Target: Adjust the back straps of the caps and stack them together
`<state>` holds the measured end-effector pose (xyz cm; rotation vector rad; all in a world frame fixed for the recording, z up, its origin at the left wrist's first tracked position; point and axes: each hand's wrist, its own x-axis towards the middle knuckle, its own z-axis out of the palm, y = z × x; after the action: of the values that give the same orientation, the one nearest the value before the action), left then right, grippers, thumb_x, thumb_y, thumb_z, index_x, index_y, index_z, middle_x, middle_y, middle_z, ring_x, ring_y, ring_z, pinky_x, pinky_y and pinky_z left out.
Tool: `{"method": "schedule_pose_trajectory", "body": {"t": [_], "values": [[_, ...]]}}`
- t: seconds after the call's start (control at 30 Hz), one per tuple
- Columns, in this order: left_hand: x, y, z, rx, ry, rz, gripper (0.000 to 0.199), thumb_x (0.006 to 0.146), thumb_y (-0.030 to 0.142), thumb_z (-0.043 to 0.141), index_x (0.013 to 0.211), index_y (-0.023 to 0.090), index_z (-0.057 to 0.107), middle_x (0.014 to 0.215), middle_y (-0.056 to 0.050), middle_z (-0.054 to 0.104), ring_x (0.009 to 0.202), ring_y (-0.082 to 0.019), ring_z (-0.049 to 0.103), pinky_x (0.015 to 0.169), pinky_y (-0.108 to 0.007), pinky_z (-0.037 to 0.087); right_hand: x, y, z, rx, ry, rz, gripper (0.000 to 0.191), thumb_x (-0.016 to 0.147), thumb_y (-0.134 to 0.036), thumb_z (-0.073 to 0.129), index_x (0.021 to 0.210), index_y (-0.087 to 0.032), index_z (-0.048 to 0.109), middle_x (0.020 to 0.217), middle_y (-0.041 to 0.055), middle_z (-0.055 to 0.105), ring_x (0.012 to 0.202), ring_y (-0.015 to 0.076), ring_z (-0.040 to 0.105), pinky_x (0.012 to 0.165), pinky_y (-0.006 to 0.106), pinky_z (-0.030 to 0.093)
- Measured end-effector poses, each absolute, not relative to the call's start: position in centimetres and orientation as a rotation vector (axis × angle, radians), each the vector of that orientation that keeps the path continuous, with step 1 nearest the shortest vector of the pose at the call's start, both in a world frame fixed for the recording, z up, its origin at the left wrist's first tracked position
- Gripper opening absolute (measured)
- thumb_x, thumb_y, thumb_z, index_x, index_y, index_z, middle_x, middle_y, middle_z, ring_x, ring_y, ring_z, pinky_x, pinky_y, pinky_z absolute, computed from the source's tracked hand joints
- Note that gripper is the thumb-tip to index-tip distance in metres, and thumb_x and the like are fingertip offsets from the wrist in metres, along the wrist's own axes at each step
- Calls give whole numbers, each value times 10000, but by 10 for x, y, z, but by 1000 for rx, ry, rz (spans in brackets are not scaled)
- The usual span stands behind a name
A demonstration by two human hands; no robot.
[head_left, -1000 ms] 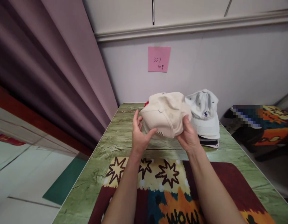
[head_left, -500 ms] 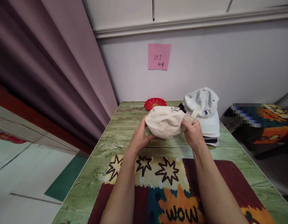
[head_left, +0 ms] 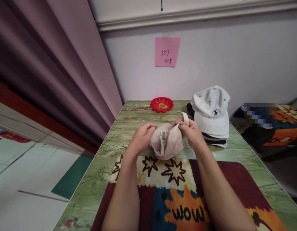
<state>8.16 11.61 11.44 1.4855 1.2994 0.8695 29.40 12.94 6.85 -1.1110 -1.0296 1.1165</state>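
Observation:
A cream baseball cap (head_left: 172, 144) is between my two hands, above the far edge of the patterned mat (head_left: 148, 199). Its back strap end and a small metal buckle show. My right hand (head_left: 190, 130) is closed on the strap side of the cap, with the loose strap sticking up past the fingers. At the cap's left side my left hand (head_left: 143, 136) has its fingers curled against the edge; the fingertips are partly hidden. To the right of my right hand stands a stack of caps, topped by a white baseball cap (head_left: 212, 109) with a small dark blue emblem.
A red scalloped dish (head_left: 162, 105) sits at the back of the green wood-patterned table (head_left: 126, 128). Behind it is a wall with a pink paper note (head_left: 167, 52). A purple curtain (head_left: 73, 57) hangs at left. A patterned stool (head_left: 288, 125) stands at right.
The cream cap has come lower and nearer to me and has turned, so its buckle and strap now face up. The red dish is now fully uncovered. The view has tilted slightly.

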Motion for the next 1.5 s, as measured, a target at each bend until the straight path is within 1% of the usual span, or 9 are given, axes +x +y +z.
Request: {"method": "schedule_pose_trajectory", "body": {"t": [0.17, 0.3, 0.43, 0.67, 0.87, 1.1, 1.2, 1.33, 1.5], "values": [[92, 115, 106, 1348, 1237, 687, 355, 742, 327, 753, 1044, 190, 627, 747, 7, 678, 332, -69, 458, 307, -197, 297, 294, 127, 74, -1070, -961, 1138, 124, 646, -232, 678, 767, -203, 674, 853, 36, 754, 743, 182, 646, 670, 282, 481], [95, 122, 93, 1376, 1190, 724, 127, 736, 217, 697, 789, 170, 592, 534, 76, 526, 309, -46, 397, 322, -166, 295, 298, 122, 81, -1020, -1059, 1177, 130, 673, -252, 725, 791, -203, 697, 869, 38, 752, 811, 190, 672, 731, 294, 499], [93, 123, 96, 1319, 1253, 942, 116, 763, 225, 651, 816, 192, 553, 532, 83, 528, 295, -58, 422, 307, -163, 292, 306, 118, 89, -976, -1126, 1104, 216, 792, -405, 720, 865, -202, 713, 859, 49, 744, 810, 186, 681, 783, 321, 517], [96, 122, 104, 1203, 1229, 1104, 184, 785, 316, 624, 870, 212, 497, 538, 75, 549, 398, -125, 574, 391, -217, 472, 309, 117, 98, -971, -997, 947, 364, 846, -552, 650, 984, -215, 666, 671, -20, 619, 575, 120, 539, 578, 250, 425], [103, 121, 102, 1129, 1219, 1184, 247, 773, 299, 631, 955, 203, 495, 585, 80, 557, 382, -94, 535, 360, -178, 403, 303, 115, 98, -991, -1055, 1004, 354, 850, -539, 648, 991, -217, 685, 529, -70, 473, 465, 96, 363, 478, 235, 292], [110, 118, 106, 1151, 1066, 1185, 287, 808, 314, 625, 1056, 196, 542, 697, 52, 574, 463, -89, 588, 433, -191, 477, 301, 117, 90, -1131, -1345, 1054, 276, 868, -421, 600, 760, -180, 679, 556, -37, 515, 520, 100, 403, 510, 243, 289], [110, 119, 103, 1196, 993, 1191, 335, 780, 264, 651, 1091, 188, 551, 851, 11, 621, 550, -86, 628, 531, -217, 548, 303, 116, 89, -1176, -1423, 1015, 262, 873, -366, 572, 721, -179, 675, 541, -42, 488, 521, 98, 388, 515, 241, 284], [110, 122, 96, 1229, 906, 1184, 423, 713, 239, 741, 1075, 197, 526, 980, -6, 638, 631, -94, 665, 601, -225, 571, 301, 115, 88, -1160, -1487, 966, 295, 870, -429, 606, 770, -171, 709, 662, -5, 612, 584, 113, 469, 544, 236, 340], [109, 124, 90, 1219, 893, 1159, 403, 702, 291, 799, 968, 188, 514, 824, 13, 656, 580, -104, 648, 561, -226, 556, 299, 116, 85, -1133, -1495, 943, 328, 850, -488, 647, 840, -177, 752, 774, 24, 693, 659, 147, 553, 591, 250, 409]]}}
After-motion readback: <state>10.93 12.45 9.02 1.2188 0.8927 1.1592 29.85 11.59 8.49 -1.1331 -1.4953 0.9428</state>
